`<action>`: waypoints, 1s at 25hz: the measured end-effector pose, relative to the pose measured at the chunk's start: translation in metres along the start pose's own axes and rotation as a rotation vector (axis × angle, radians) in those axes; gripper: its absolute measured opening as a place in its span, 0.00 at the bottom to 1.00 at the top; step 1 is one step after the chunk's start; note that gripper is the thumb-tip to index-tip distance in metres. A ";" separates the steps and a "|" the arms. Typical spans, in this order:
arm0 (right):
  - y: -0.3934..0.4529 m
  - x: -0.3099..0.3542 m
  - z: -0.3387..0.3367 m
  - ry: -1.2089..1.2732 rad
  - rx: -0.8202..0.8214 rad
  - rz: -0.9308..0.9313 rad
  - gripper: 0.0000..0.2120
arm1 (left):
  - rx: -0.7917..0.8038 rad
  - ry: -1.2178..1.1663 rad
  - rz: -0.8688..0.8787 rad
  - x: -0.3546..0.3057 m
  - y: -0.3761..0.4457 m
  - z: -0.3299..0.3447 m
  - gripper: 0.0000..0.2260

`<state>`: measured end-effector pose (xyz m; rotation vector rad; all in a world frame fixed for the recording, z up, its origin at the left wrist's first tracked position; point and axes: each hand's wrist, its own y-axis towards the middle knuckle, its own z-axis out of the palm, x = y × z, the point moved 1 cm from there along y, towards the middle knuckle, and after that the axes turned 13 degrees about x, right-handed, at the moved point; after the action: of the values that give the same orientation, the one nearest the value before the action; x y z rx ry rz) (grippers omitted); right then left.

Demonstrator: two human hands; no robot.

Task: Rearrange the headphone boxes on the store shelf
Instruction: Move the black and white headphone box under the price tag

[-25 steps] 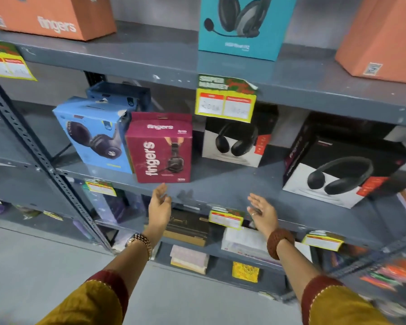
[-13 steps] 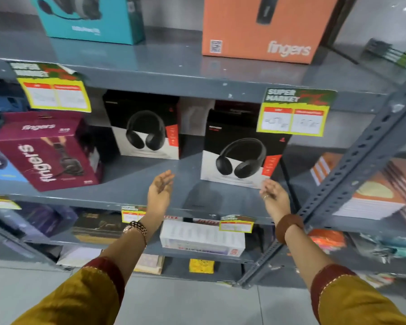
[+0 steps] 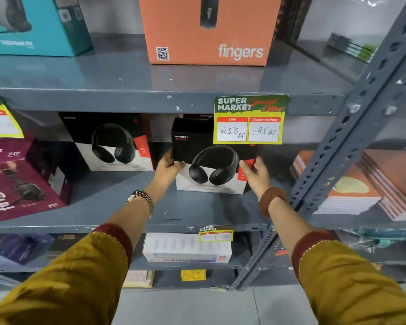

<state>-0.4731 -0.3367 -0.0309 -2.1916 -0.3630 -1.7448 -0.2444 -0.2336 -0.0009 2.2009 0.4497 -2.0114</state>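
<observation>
A black and white headphone box [image 3: 211, 160] stands on the middle grey shelf [image 3: 127, 214], its top partly hidden behind a price tag [image 3: 250, 119]. My left hand [image 3: 168, 168] grips its left side and my right hand [image 3: 256, 171] grips its right side. A second black and white headphone box [image 3: 110, 141] stands further back to the left. A maroon headphone box [image 3: 21, 184] sits at the left end of the same shelf, turned at an angle.
On the upper shelf stand a teal box [image 3: 33, 24] and an orange box [image 3: 211, 29]. A slanted grey upright [image 3: 352, 141] rises just right of my right hand, with stacked notebooks [image 3: 361, 184] behind it. A white box [image 3: 185, 247] lies on the lower shelf.
The view has swung right along the shelf. Both hands have reached forward from the shelf's front edge and closed on the sides of the right-hand black and white box.
</observation>
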 end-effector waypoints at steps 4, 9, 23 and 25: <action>-0.010 0.002 -0.001 -0.005 -0.012 -0.025 0.17 | 0.030 -0.027 -0.015 0.005 -0.007 -0.004 0.27; -0.041 0.012 -0.010 -0.159 -0.035 0.024 0.26 | 0.005 0.081 0.023 0.005 -0.047 -0.010 0.26; -0.113 0.050 0.059 -0.306 0.189 -0.100 0.19 | -0.260 0.238 0.037 0.001 -0.164 -0.098 0.18; -0.106 0.058 0.090 -0.314 0.225 -0.113 0.16 | -0.311 0.243 0.042 0.003 -0.168 -0.125 0.17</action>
<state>-0.4202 -0.2039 0.0158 -2.3123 -0.7321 -1.3324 -0.1759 -0.0376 0.0269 2.2377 0.6853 -1.5354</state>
